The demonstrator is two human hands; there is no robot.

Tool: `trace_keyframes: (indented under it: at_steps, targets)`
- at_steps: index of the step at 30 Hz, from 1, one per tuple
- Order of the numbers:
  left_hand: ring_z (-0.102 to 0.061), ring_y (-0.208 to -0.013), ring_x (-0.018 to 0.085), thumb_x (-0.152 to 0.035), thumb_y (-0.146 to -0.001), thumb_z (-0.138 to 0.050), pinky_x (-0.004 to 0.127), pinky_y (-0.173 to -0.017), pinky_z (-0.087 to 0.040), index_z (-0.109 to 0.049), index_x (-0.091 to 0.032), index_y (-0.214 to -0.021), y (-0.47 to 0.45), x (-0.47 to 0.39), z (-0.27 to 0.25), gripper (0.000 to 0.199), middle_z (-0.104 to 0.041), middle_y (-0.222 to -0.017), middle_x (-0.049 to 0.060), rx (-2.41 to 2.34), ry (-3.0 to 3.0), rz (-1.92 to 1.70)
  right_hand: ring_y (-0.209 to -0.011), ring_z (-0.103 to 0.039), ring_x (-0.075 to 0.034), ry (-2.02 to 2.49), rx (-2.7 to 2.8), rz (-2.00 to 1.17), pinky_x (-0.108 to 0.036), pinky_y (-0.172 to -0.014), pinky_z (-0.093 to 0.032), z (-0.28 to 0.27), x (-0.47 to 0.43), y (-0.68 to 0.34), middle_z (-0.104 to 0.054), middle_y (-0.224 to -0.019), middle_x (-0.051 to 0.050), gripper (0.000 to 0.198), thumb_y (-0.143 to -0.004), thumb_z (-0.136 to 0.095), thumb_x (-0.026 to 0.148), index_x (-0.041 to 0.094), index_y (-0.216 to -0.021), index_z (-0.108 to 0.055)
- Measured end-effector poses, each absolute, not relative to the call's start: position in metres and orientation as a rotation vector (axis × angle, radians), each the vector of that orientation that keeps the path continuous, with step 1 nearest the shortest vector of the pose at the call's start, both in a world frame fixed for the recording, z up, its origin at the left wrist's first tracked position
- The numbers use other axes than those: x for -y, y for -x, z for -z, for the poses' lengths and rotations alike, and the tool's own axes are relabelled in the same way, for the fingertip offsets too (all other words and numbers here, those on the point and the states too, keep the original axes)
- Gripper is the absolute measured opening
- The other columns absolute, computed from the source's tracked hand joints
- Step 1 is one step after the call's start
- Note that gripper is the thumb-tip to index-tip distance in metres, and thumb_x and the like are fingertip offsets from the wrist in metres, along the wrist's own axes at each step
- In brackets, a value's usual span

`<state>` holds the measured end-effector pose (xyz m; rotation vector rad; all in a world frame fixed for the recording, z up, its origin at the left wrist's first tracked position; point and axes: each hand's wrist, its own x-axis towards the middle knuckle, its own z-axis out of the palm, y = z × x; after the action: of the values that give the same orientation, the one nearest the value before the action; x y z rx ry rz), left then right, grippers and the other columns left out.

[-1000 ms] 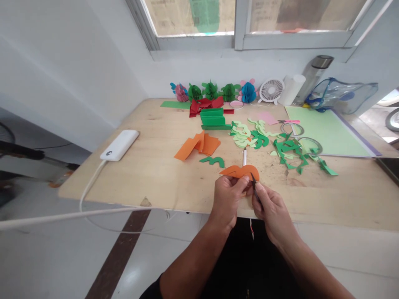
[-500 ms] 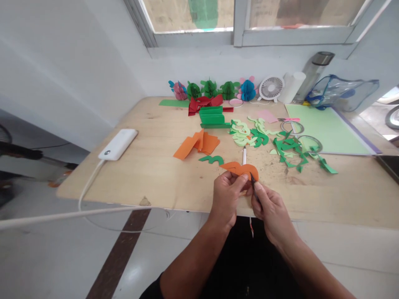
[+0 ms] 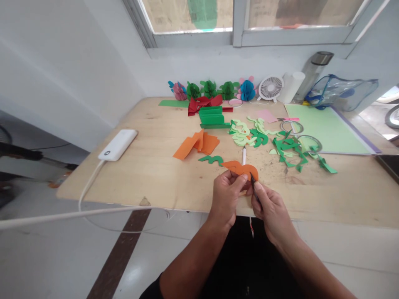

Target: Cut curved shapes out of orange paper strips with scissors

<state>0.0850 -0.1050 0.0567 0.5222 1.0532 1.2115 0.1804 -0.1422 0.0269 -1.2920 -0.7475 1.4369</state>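
Note:
My left hand (image 3: 227, 195) pinches a piece of orange paper (image 3: 240, 167) between thumb and fingers, just above the table's front edge. The paper has a wavy, curved outline and a pointed left end. In my right hand (image 3: 272, 207) is a pair of scissors (image 3: 253, 182) with dark blades, their tips against the right part of the orange paper. My fingers hide most of the handles. Left of the paper lies a wavy green cutout (image 3: 212, 159). A white pen (image 3: 244, 155) lies just behind the orange paper.
Folded orange paper (image 3: 195, 144), folded green paper (image 3: 212, 116) and red paper (image 3: 205, 103) lie farther back. Light green cutouts (image 3: 239, 131) and green scraps (image 3: 289, 151) are to the right. A white power bank (image 3: 117, 144) with a cable sits left. A small fan (image 3: 271, 88) stands by the wall.
Both hands stay in nearly the same place. The orange paper has shifted very slightly, with the scissors still at its right part.

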Motion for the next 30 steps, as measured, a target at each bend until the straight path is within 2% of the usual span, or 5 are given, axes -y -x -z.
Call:
trace_keyframes:
  at_steps: [7, 16, 30]
  targets:
    - [-0.054, -0.053, 0.007, -0.021, -0.064, -0.07, 0.02, -0.055, -0.047, -0.058, -0.013, -0.063, -0.084, 0.104, -0.055, 0.014, -0.06, -0.058, -0.002, -1.041, -0.536, -1.237, -0.042, -0.017, -0.006, 1.254, 0.636, -1.523, -0.021, -0.038, -0.011, -0.024, 0.145, -0.177, -0.031, -0.047, 0.009, 0.041, -0.079, -0.064, 0.056, 0.018, -0.068, -0.055]
    - [-0.059, -0.059, 0.01, -0.022, -0.066, -0.069, 0.025, -0.065, -0.051, -0.058, -0.013, -0.066, -0.078, 0.101, -0.052, 0.014, -0.065, -0.064, 0.0, -1.11, -0.624, -1.224, -0.042, -0.019, -0.005, 1.259, 0.644, -1.581, -0.021, -0.039, -0.012, -0.027, 0.145, -0.179, -0.034, -0.049, 0.008, 0.04, -0.079, -0.063, 0.056, 0.017, -0.074, -0.055]
    - [-0.061, -0.065, 0.013, -0.024, -0.068, -0.068, 0.026, -0.066, -0.05, -0.062, -0.015, -0.068, -0.068, 0.096, -0.053, 0.011, -0.066, -0.067, 0.001, -1.174, -0.889, -1.152, -0.039, -0.021, -0.004, 1.326, 0.793, -1.588, -0.022, -0.038, -0.01, -0.033, 0.142, -0.185, -0.035, -0.047, 0.008, 0.045, -0.081, -0.058, 0.06, 0.015, -0.078, -0.058]
